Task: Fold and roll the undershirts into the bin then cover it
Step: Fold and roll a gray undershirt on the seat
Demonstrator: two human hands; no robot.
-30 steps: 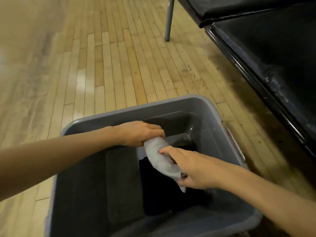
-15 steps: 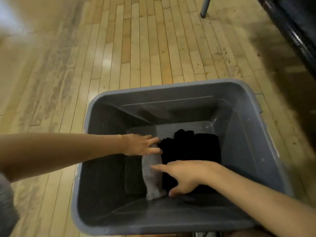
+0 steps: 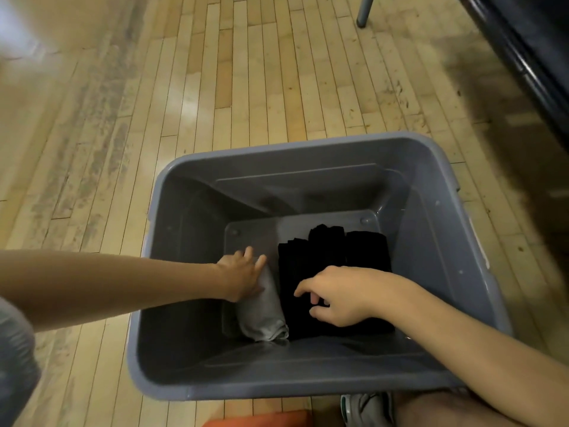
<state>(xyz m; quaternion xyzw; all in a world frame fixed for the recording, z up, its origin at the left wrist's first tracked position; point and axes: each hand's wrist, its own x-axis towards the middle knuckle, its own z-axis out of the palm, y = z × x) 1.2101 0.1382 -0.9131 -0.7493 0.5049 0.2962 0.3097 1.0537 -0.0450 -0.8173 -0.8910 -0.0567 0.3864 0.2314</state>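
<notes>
Lying under left-hand fingers (image 3: 257, 262), grey rolled undershirt (image 3: 264, 315) touches black rolls (image 3: 335, 251).

Grey plastic bin (image 3: 308, 152) sitting on pale wooden plank floor (image 3: 246, 72), left hand (image 3: 241, 278) pressing flat on rolled grey undershirt (image 3: 264, 315), right hand (image 3: 338, 295) hovering loosely curled over rolled black undershirts (image 3: 338, 254) lying just right of it

A floor (image 3: 246, 87) of narrow pale wood strips is running away from the camera, scuffed and worn grey in a band on the left. Soft light is glaring off the boards at left and near the middle. A grey metal leg (image 3: 363, 10) is standing at the top, and a dark piece of furniture (image 3: 529, 57) is casting shadow along the right edge.
</notes>
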